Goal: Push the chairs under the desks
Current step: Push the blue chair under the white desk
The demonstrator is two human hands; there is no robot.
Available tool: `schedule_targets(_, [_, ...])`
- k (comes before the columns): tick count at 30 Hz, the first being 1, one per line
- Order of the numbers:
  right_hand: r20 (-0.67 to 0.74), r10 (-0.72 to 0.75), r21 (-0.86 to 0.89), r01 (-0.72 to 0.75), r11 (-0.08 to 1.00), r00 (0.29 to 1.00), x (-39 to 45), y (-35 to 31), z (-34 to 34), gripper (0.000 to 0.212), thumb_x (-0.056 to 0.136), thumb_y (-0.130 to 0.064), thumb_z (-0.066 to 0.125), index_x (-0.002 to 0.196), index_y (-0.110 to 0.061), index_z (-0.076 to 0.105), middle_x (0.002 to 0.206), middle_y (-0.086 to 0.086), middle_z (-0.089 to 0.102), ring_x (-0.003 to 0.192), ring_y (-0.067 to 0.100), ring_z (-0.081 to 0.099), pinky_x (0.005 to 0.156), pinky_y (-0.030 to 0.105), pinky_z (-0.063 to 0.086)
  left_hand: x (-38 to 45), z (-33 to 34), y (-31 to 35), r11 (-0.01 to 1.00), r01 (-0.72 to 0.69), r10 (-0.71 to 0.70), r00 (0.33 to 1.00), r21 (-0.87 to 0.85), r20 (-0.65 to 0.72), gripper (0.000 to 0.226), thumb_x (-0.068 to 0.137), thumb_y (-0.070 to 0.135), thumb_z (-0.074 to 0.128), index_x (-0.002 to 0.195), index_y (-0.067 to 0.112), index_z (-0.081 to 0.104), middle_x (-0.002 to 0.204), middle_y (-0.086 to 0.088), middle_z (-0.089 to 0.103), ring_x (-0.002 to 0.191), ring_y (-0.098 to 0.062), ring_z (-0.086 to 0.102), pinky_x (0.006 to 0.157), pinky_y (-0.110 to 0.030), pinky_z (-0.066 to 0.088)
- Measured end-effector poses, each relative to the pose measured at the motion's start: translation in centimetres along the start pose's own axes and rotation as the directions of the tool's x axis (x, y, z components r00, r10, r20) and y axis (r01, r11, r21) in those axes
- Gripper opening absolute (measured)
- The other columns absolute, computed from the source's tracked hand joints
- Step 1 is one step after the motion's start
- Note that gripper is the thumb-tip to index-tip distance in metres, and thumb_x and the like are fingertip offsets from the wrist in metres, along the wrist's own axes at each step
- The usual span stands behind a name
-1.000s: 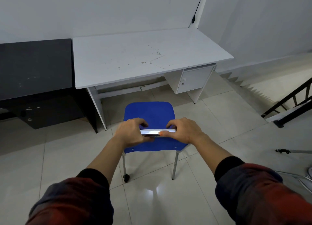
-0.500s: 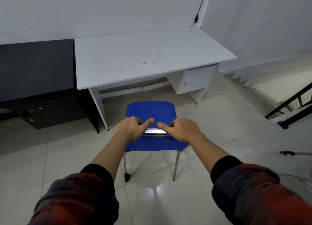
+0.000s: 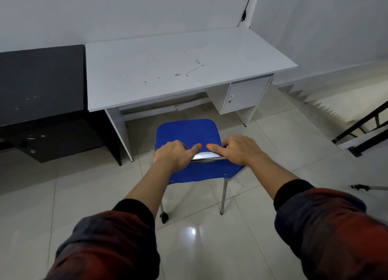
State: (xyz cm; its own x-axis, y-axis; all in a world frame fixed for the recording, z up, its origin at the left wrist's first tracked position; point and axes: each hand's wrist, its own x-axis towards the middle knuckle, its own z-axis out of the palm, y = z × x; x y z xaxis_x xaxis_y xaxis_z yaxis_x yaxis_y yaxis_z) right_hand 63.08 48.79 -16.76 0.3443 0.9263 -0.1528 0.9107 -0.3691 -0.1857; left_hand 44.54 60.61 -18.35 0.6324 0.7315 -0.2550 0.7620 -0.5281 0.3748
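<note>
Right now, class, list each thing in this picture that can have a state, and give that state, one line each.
blue chair: upright on the floor, in front of the white desk, not yet under it.
white desk: top bare but stained.
cabinet door: closed.
black desk: beside the white desk, against its left edge.
left hand: grips the chair's backrest.
right hand: grips the backrest.

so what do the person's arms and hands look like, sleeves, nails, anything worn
Both arms wear dark sleeves mottled red and grey-blue, with black cuffs pushed up the forearms. The left hand and right hand are bare, no gloves, and each has an orange-painted nail showing. No rings or watch visible.
</note>
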Motion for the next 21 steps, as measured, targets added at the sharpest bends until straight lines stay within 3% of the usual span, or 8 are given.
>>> schedule_targets(2, [-0.021,0.037,-0.013,-0.037,0.999,0.999,0.2,-0.1,0.1,0.086,0.086,-0.083,0.032,0.08,-0.011,0.077,0.072,0.007,0.071,0.069,0.023,0.065,0.06,0.03,0.047,0.2,-0.2,-0.3,0.999,-0.033,0.032,0.999,-0.031,-0.006,0.066,0.093,0.071,0.037,0.087,0.015,0.071,0.076,-0.002,0.066,0.069,-0.016,0.06,0.058,-0.028,0.041])
schedule_targets(6, [-0.154,0.104,-0.025,-0.109,0.994,0.983,0.7,-1.7,0.7,0.07,0.09,-0.071,0.043,0.074,-0.011,0.075,0.065,0.005,0.066,0.059,0.021,0.059,0.055,0.029,0.044,0.9,-1.2,-2.0,0.988,-0.079,0.077,0.997,-0.129,-0.018,0.058,0.095,0.062,0.044,0.083,0.012,0.07,0.074,-0.004,0.064,0.066,-0.017,0.055,0.057,-0.03,0.039])
schedule_targets(12, [-0.087,0.066,-0.014,-0.068,0.998,0.994,3.5,-1.0,-0.3,0.073,0.09,-0.077,0.039,0.06,-0.013,0.059,0.056,0.001,0.051,0.054,0.019,0.05,0.054,0.031,0.038,3.2,-2.1,-1.9,0.991,-0.053,0.045,0.997,-0.126,-0.07,0.051,0.096,0.059,0.046,0.078,0.016,0.068,0.07,0.001,0.062,0.065,-0.016,0.056,0.057,-0.029,0.041])
schedule_targets(16, [-0.055,0.034,-0.002,-0.034,0.999,0.998,4.9,1.3,-0.8,0.079,0.089,-0.079,0.037,0.072,-0.011,0.073,0.06,0.004,0.059,0.059,0.021,0.058,0.053,0.029,0.039,4.1,-1.5,-0.3,0.993,-0.023,0.012,0.996,-0.118,-0.09,0.047,0.096,0.057,0.046,0.078,0.019,0.066,0.07,0.004,0.061,0.065,-0.013,0.056,0.056,-0.027,0.04])
schedule_targets(21, [-0.044,-0.005,-0.001,0.005,1.0,0.999,7.0,4.1,-1.8,0.076,0.089,-0.077,0.04,0.066,-0.01,0.068,0.057,0.001,0.055,0.056,0.02,0.055,0.053,0.029,0.039,5.7,-1.1,2.0,0.989,0.014,-0.028,0.995,-0.149,-0.094,0.044,0.097,0.056,0.046,0.078,0.02,0.064,0.069,0.005,0.059,0.065,-0.012,0.055,0.057,-0.028,0.039])
